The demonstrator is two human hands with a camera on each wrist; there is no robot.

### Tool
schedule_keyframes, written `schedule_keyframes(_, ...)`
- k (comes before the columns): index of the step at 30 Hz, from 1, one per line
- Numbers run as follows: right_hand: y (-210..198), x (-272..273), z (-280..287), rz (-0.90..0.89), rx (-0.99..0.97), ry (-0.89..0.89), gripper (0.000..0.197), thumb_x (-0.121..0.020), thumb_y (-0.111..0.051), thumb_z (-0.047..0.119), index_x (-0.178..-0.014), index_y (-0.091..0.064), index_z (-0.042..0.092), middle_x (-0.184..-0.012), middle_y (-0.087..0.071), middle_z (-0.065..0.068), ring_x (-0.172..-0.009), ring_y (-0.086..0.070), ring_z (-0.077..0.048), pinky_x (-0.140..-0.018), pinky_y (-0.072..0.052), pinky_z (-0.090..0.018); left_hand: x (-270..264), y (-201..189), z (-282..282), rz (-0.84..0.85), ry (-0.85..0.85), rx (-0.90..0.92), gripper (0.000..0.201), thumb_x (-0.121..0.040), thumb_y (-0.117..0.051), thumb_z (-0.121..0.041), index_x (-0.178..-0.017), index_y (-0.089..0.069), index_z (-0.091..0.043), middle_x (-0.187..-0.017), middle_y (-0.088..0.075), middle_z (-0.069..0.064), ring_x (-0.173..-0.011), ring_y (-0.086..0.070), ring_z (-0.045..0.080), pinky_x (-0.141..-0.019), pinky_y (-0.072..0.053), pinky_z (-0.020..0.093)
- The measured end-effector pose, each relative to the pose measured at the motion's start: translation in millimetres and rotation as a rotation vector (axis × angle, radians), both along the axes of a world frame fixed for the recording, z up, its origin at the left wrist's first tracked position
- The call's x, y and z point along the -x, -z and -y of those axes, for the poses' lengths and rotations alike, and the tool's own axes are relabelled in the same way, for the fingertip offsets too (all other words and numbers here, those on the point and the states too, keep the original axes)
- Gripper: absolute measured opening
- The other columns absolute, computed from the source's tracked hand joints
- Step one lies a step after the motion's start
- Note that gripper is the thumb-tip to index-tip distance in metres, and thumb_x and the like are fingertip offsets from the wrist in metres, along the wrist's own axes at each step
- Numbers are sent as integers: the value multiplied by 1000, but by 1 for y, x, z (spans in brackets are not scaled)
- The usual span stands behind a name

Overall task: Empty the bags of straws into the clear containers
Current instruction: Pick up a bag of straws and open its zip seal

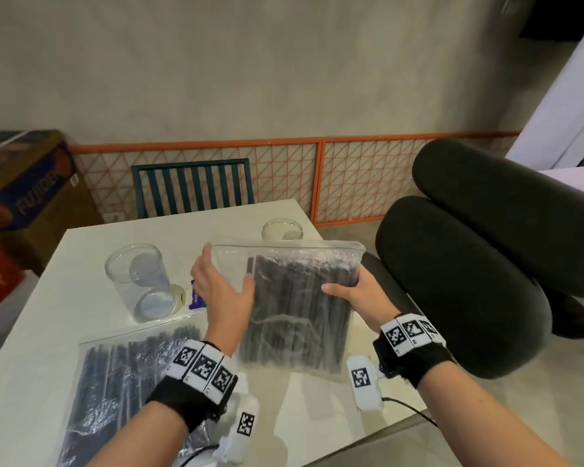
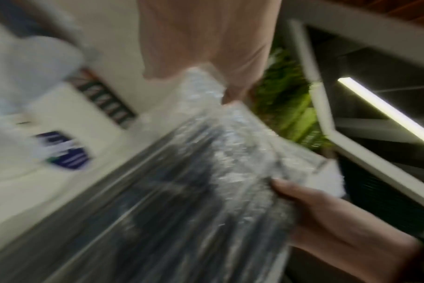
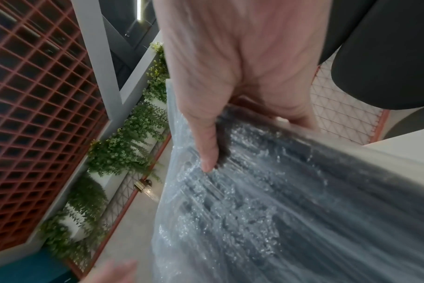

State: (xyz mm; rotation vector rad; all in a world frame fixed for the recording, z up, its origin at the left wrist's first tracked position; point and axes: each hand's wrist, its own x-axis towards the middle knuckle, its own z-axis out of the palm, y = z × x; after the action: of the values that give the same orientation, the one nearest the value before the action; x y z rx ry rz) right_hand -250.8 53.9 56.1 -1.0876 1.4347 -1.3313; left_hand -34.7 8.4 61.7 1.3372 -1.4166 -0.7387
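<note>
Raised bag of black straws, held at both side edges over the table, mouth still to be opened.

Nearest, at 7 o'clock, a second bag of straws [image 1: 129, 382] lies flat on the white table [image 1: 300, 416]. Above the table's middle the right hand [image 1: 358, 294] pinches the held bag [image 1: 300, 305] at its 3 o'clock edge, thumb on the front; the left hand [image 1: 221, 291] has its fingers spread, reaching the 9 o'clock edge near the top strip. To do this well, I would keep the straws upright, part the top seal, then tip toward the nearest clear container [image 1: 139, 281] at 10 o'clock. The bag is clear, crinkled, densely packed. A farther clear container [image 1: 282, 229] stands at 12 o'clock.
</note>
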Motion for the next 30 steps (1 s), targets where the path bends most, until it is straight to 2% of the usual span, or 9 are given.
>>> schedule_keyframes(2, -1, -2, -2, -8, 11, 0, 58, -75, -76, 7, -124, -52, 25, -125, -63, 3, -117, -58, -13, -106, -43, -41, 19, -32, -15, 33, 113, 170, 36, -88, -57, -13, -123, -48, -15, -126, -45, 7, -118, -45, 19, -100, -38, 29)
schedule_keyframes(4, 0, -4, -4, -22, 51, -26, 60, -72, -78, 6, -124, -52, 20, -123, -64, 1, -116, -59, -14, -103, -44, -39, 41, -58, -27, 16, 402, 35, 11, -93, -51, -21, -94, -61, -16, -90, -61, 1, -81, -60, 14, -74, -51, 26)
schedule_keyframes(8, -4, -12, -8, -119, 131, -66, 38, -73, -65, -6, -100, -55, 17, -89, -65, 5, -85, -65, -5, -79, -51, -17, 78, -83, -33, -203, 642, -650, 45, -93, -45, -46, -75, -63, -9, -60, -60, 3, -47, -54, 12, -43, -49, 23)
schedule_keyframes(10, -5, -16, -10, -139, 158, -79, 40, -76, -58, -18, -95, -54, 17, -85, -61, 4, -78, -64, -1, -71, -51, -13, 85, -82, -31, -339, 643, -766, 36, -92, -52, -37, -78, -63, -6, -52, -58, 0, -38, -52, 8, -37, -46, 20)
schedule_keyframes(13, -6, -19, -13, -210, 138, -93, 39, -78, -60, -16, -98, -52, 16, -84, -59, 6, -80, -62, -3, -79, -53, -27, 89, -74, -30, -442, 597, -717, 13, -86, -62, -14, -95, -63, -4, -54, -52, 0, -35, -48, 5, -35, -44, 17)
schedule_keyframes(15, -14, -18, -18, -257, 111, -166, 38, -80, -63, -12, -104, -50, 14, -86, -56, 7, -81, -60, 1, -81, -50, -23, 88, -67, -31, -456, 575, -664, 17, -88, -60, -13, -102, -63, -4, -61, -50, 2, -40, -47, 6, -36, -44, 18)
schedule_keyframes(19, -53, -2, -36, -438, 98, -205, 59, -87, -63, 13, -138, -35, 23, -117, -57, 4, -105, -57, -4, -91, -45, -18, 80, -55, -31, -408, 593, -543, 13, -92, -56, -17, -86, -62, -8, -59, -47, 0, -43, -46, 6, -42, -46, 19)
schedule_keyframes(24, -87, -1, -43, -902, 176, -47, 16, -86, -65, 23, -92, -68, 8, -80, -61, 7, -76, -58, -11, -71, -46, -24, 82, -44, -40, -423, 638, -482, 19, -93, -53, -16, -77, -62, -11, -59, -47, 1, -43, -47, 6, -45, -47, 21)
schedule_keyframes(30, -80, -3, -38, -818, 65, 91, 18, -90, -57, 17, -83, -66, 3, -65, -59, 4, -59, -52, -9, -61, -43, -24, 82, -41, -50, -500, 661, -509, 17, -93, -53, -15, -78, -62, -9, -58, -49, 0, -50, -49, 8, -47, -46, 20)
